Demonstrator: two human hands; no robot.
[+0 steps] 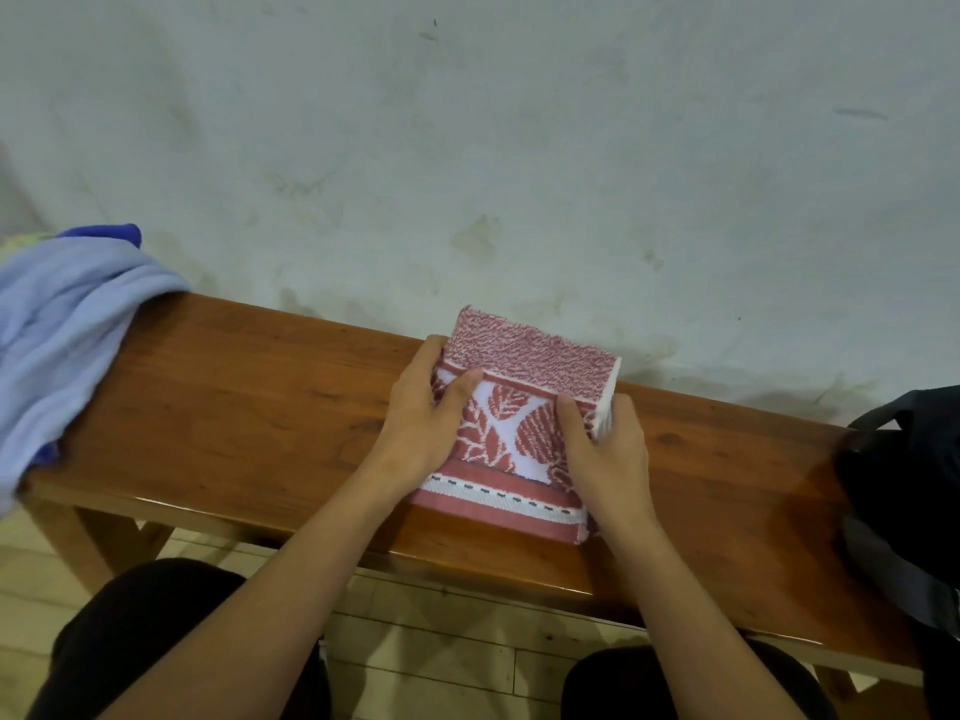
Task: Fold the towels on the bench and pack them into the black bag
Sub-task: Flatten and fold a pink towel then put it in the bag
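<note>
A red and white leaf-patterned towel [511, 407], folded into a small thick square, lies on the wooden bench [234, 407]. My left hand [421, 415] grips its left edge, thumb on top and fingers curled round the side. My right hand [605, 449] holds its right edge the same way. A crumpled light blue towel [67, 335] hangs over the bench's left end, with a dark blue cloth [111, 232] showing behind it. The black bag [904, 491] sits at the bench's right end, partly cut off by the frame.
A stained pale wall [467, 148] runs directly behind the bench. Below the bench's near edge are my knees in dark trousers [156, 631] and a light tiled floor [441, 652]. Bare wood shows between the two towels and between the red towel and the bag.
</note>
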